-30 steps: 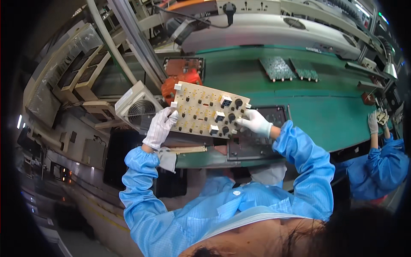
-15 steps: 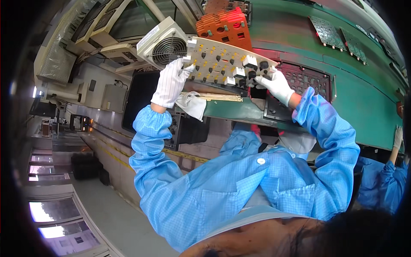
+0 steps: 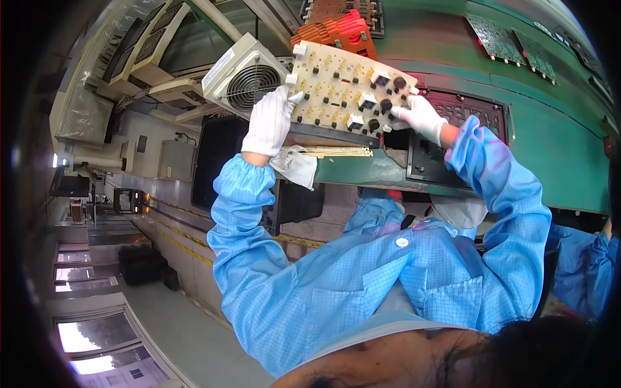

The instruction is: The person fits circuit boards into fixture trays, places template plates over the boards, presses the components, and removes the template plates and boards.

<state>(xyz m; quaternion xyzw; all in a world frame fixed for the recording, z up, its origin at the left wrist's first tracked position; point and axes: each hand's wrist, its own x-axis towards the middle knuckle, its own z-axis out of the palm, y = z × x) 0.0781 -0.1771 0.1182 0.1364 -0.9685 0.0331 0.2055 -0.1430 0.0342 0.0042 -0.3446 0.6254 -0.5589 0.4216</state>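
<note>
Cream circuit board held tilted above the near edge of a green bench.
Its left end is gripped by the left hand, thumb laid over the border, fingers hidden; its right end is clasped by the right hand. The left side is crowded by a fan, the far edge by an orange fixture; bare green surface is left right of a black tray.

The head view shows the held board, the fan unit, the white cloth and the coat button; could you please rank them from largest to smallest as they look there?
1. Held board
2. Fan unit
3. White cloth
4. Coat button
</note>
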